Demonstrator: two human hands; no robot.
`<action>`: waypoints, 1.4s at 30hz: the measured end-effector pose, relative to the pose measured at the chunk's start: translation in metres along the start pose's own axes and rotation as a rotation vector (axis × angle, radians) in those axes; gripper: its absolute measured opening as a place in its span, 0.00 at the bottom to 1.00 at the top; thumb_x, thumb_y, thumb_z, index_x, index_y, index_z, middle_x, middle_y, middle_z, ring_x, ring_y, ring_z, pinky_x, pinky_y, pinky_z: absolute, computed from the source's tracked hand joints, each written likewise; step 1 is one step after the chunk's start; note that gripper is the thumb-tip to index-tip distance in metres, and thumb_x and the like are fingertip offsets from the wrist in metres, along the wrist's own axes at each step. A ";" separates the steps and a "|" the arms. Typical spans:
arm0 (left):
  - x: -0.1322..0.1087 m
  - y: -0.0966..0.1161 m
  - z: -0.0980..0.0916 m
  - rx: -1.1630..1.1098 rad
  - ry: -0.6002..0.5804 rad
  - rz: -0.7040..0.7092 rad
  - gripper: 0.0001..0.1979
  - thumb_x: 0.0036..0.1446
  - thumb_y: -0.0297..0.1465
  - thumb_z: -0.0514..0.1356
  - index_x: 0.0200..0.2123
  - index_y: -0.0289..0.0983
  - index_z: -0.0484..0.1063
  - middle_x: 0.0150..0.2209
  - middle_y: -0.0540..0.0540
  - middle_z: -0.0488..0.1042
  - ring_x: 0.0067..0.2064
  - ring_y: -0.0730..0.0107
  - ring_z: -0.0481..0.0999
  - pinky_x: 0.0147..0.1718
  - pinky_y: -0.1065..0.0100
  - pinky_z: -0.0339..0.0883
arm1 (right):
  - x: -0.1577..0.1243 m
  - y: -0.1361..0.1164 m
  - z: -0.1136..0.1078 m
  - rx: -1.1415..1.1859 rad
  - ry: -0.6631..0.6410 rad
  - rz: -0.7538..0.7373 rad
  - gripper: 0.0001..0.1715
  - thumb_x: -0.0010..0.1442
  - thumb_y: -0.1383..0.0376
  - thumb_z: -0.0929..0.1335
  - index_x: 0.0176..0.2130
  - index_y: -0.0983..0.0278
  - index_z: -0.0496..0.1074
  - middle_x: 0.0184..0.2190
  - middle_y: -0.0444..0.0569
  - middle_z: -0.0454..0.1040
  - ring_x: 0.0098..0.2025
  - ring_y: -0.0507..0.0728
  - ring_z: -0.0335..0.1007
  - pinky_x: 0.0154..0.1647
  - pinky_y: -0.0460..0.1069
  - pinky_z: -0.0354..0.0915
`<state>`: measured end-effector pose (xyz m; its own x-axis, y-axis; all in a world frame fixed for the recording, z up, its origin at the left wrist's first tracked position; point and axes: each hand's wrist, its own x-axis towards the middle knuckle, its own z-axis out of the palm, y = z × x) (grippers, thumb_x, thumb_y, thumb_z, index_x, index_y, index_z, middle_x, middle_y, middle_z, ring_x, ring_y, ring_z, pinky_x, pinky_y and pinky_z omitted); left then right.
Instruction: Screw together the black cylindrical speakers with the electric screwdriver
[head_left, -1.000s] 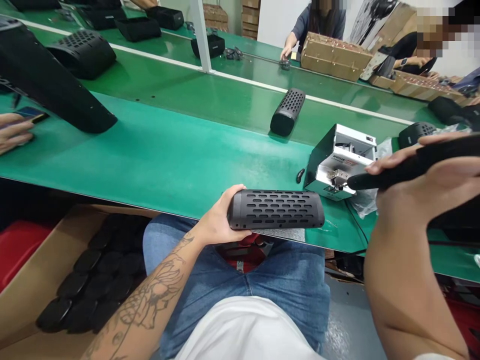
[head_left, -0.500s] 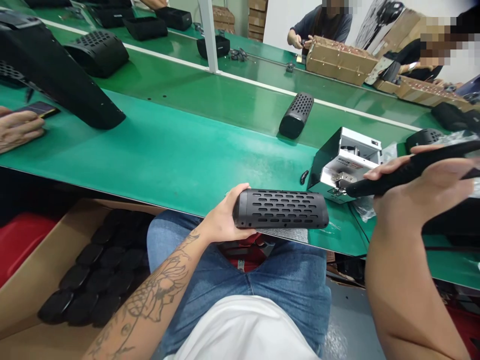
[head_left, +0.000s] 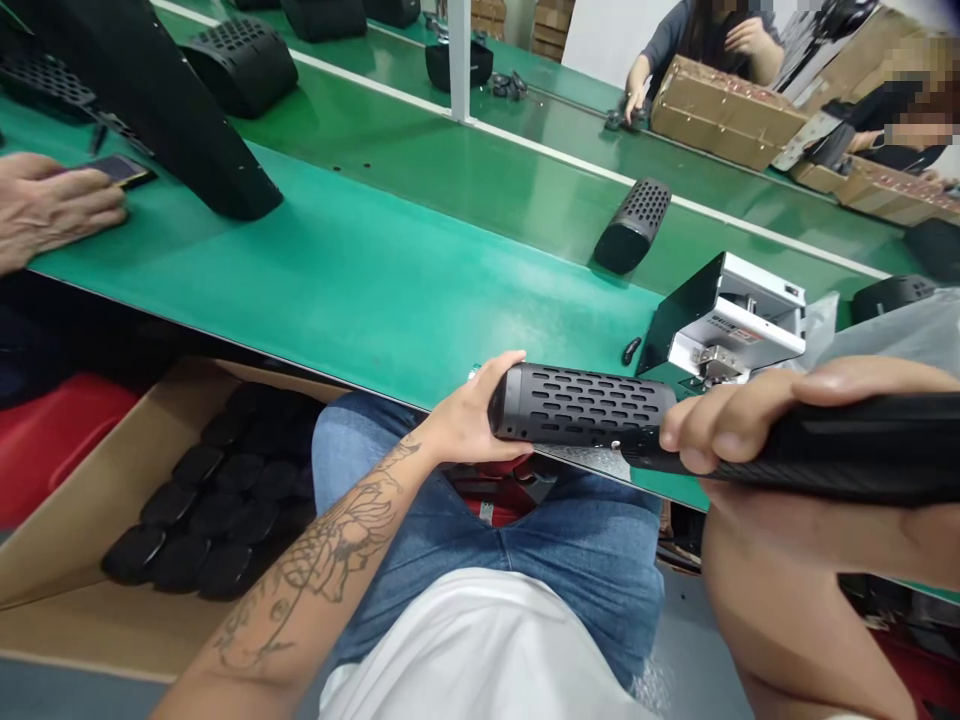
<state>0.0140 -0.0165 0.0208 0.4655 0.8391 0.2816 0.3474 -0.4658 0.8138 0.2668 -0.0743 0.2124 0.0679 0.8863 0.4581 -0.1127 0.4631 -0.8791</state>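
Note:
My left hand is closed around the left end of a black speaker housing with rows of slots, held level over the bench edge. In my right hand is a black electric screwdriver, lying nearly sideways. Its tip, with a small shiny spot at it, meets the housing's lower edge right of the middle; whether it presses in I cannot tell. Behind my right hand stands a screw feeder, black and silver, its front partly hidden by the fingers.
Another slotted housing stands farther back on the green bench. A small black part lies beside the feeder. At left are a cardboard box of black pieces and a co-worker's hand. Other people sit across the bench.
My right hand has brought the screwdriver from the feeder's outlet leftward and down to the housing's lower edge. The left hand keeps its hold. The view has shifted slightly.

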 end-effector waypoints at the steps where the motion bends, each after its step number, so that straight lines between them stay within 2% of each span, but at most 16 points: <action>1: 0.000 0.000 0.000 0.000 -0.001 -0.006 0.63 0.49 0.42 0.80 0.80 0.48 0.49 0.74 0.35 0.65 0.71 0.40 0.74 0.71 0.43 0.70 | 0.004 0.003 0.002 -0.001 0.014 -0.008 0.24 0.55 0.42 0.83 0.37 0.58 0.85 0.21 0.44 0.75 0.20 0.61 0.72 0.24 0.60 0.75; 3: 0.000 0.001 0.000 0.000 -0.004 -0.017 0.63 0.48 0.42 0.80 0.80 0.49 0.49 0.75 0.35 0.65 0.71 0.39 0.74 0.71 0.42 0.70 | 0.008 0.010 0.003 0.005 0.031 -0.017 0.31 0.56 0.34 0.79 0.37 0.57 0.86 0.20 0.44 0.75 0.18 0.60 0.70 0.22 0.59 0.73; 4: 0.000 0.001 0.000 0.000 -0.006 -0.021 0.63 0.48 0.42 0.80 0.80 0.49 0.49 0.75 0.36 0.65 0.71 0.39 0.74 0.71 0.42 0.69 | 0.008 0.012 0.002 0.014 0.033 -0.018 0.32 0.56 0.33 0.78 0.37 0.57 0.86 0.20 0.43 0.75 0.18 0.60 0.70 0.22 0.58 0.73; 9: 0.002 0.004 -0.001 -0.002 -0.014 -0.017 0.62 0.49 0.42 0.79 0.79 0.48 0.49 0.75 0.35 0.64 0.72 0.38 0.73 0.72 0.42 0.69 | 0.005 0.018 0.003 0.003 0.057 -0.020 0.33 0.53 0.32 0.80 0.35 0.58 0.85 0.19 0.42 0.75 0.16 0.59 0.69 0.20 0.57 0.71; 16: 0.001 0.003 -0.001 -0.002 -0.016 -0.014 0.62 0.49 0.42 0.80 0.79 0.49 0.48 0.75 0.36 0.64 0.71 0.39 0.74 0.70 0.42 0.71 | 0.009 0.014 0.009 -0.022 -0.010 0.063 0.32 0.49 0.33 0.82 0.32 0.57 0.83 0.19 0.43 0.75 0.17 0.60 0.71 0.22 0.59 0.74; 20: 0.001 0.002 0.000 0.011 -0.014 -0.012 0.63 0.49 0.42 0.80 0.79 0.50 0.48 0.73 0.37 0.66 0.69 0.40 0.75 0.70 0.43 0.72 | 0.010 0.019 0.012 0.042 0.003 -0.032 0.34 0.50 0.32 0.81 0.31 0.59 0.83 0.17 0.44 0.73 0.14 0.58 0.67 0.17 0.56 0.70; 24: 0.002 0.004 -0.001 0.017 -0.014 -0.011 0.62 0.49 0.42 0.80 0.79 0.49 0.49 0.73 0.37 0.66 0.69 0.40 0.75 0.69 0.44 0.72 | 0.009 0.020 0.008 0.015 -0.070 0.026 0.31 0.51 0.36 0.83 0.34 0.59 0.83 0.20 0.44 0.76 0.17 0.59 0.71 0.22 0.57 0.74; 29: 0.002 0.005 -0.001 0.017 -0.017 -0.019 0.62 0.49 0.41 0.80 0.79 0.49 0.49 0.74 0.37 0.65 0.70 0.40 0.74 0.69 0.44 0.72 | 0.009 0.022 0.005 0.037 -0.061 0.051 0.30 0.51 0.38 0.83 0.36 0.58 0.84 0.22 0.43 0.77 0.20 0.57 0.72 0.25 0.56 0.74; 36: 0.002 0.005 -0.002 0.018 -0.012 0.002 0.61 0.49 0.42 0.80 0.78 0.48 0.50 0.73 0.38 0.66 0.69 0.41 0.75 0.69 0.47 0.72 | 0.009 0.033 0.011 0.051 -0.067 0.066 0.33 0.48 0.34 0.83 0.33 0.57 0.82 0.19 0.41 0.74 0.16 0.56 0.68 0.19 0.54 0.69; 42: 0.002 0.007 -0.002 0.022 -0.012 -0.010 0.60 0.49 0.42 0.79 0.77 0.47 0.51 0.72 0.38 0.67 0.69 0.41 0.75 0.68 0.47 0.72 | 0.016 0.029 0.010 0.040 -0.092 0.126 0.35 0.43 0.33 0.84 0.27 0.58 0.80 0.16 0.42 0.71 0.13 0.57 0.65 0.14 0.55 0.65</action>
<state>0.0155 -0.0176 0.0283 0.4716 0.8404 0.2672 0.3695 -0.4634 0.8054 0.2543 -0.0463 0.1960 -0.0401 0.9334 0.3566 -0.1542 0.3468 -0.9252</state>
